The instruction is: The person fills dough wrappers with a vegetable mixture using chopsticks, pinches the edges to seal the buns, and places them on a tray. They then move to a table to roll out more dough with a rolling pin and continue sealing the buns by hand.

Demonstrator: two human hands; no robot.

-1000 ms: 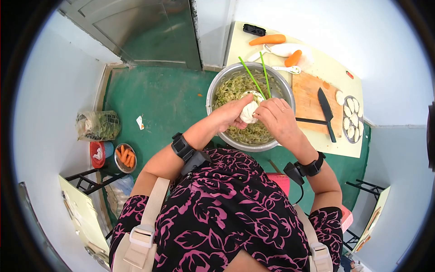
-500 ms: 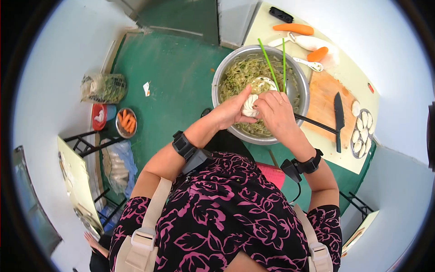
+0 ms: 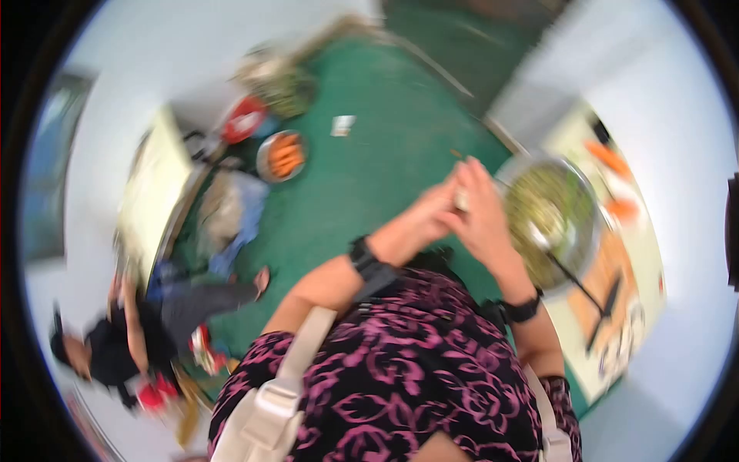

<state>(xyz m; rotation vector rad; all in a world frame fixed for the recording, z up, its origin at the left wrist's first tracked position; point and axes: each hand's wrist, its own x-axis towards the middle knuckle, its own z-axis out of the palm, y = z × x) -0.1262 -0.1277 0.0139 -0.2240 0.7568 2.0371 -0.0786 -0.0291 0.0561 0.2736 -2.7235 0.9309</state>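
My left hand (image 3: 431, 212) and my right hand (image 3: 483, 219) are pressed together around a small white stuffed bun (image 3: 461, 200), mostly hidden by my fingers. They are over the green floor, just left of the large metal bowl (image 3: 597, 235). Shredded green filling (image 3: 543, 189) lies in this bowl. A black-handled utensil (image 3: 573, 276) leans out over its rim toward the cutting board. Motion blur softens the fingers and the bun.
On the right table are carrots (image 3: 608, 158), a wooden cutting board (image 3: 616, 258), a dark knife (image 3: 612, 296) and a plate of buns (image 3: 622, 339). To the left stand a bowl of carrots (image 3: 282, 158) and another table (image 3: 158, 189). A person (image 3: 127, 343) in black is at that table.
My view has turned left, and my hands have gone from above the bowl to its left side with the bun. The right hand's fingers are now straighter. The other person shows more fully.
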